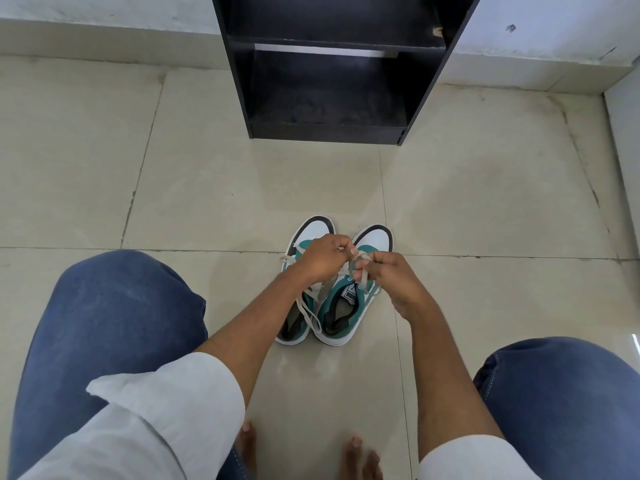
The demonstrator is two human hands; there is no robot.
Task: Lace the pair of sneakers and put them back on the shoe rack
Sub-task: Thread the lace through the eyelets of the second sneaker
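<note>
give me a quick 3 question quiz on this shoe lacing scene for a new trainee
1. True or false: the sneakers are already on the shoe rack.
2. What do the left hand and right hand hold between them? A) a brush B) a lace C) a sock
3. Where do the sneakers' toes point: toward the rack or toward the person?

Key
1. False: both stand side by side on the floor, in front of the rack.
2. B: the lace above the right-side sneaker.
3. Toward the rack.
</note>
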